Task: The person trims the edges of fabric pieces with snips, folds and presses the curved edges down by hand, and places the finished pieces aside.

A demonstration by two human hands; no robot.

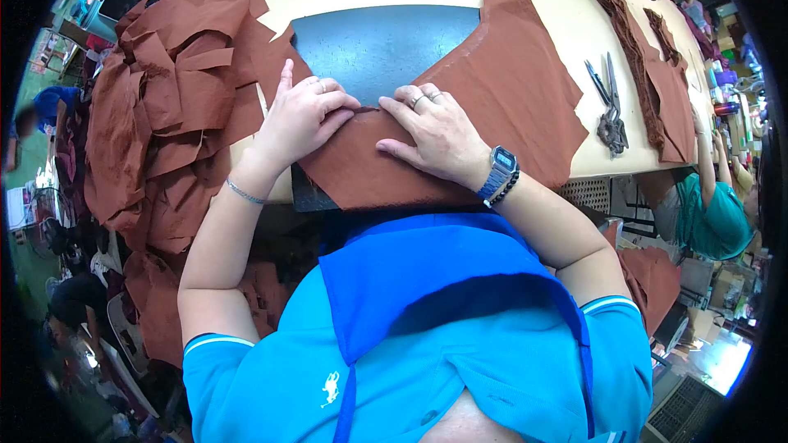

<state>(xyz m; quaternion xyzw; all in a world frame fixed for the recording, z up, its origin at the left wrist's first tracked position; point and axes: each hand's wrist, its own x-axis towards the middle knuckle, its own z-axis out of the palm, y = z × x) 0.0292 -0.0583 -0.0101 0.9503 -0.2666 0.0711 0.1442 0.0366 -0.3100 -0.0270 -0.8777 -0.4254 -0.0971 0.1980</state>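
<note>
A rust-brown cut fabric piece [509, 90] with a deep curved edge lies over a dark blue-black board [386, 37]. My left hand [310, 111] pinches the inner edge of the fabric at the bottom of the curve, thumb and index finger together and the little finger raised. Opposite it, my right hand [439, 133] rests on the fabric, its fingertips touching the same edge and its thumb spread away from them. A narrow fold or seam shows between the hands. What lies under the fingers is hidden.
A big heap of brown fabric [176, 90] covers the table's left side and hangs over its edge. To the right lie scissors [609, 102] and more brown pieces [657, 86]. Another person in a green shirt [714, 213] is at the far right.
</note>
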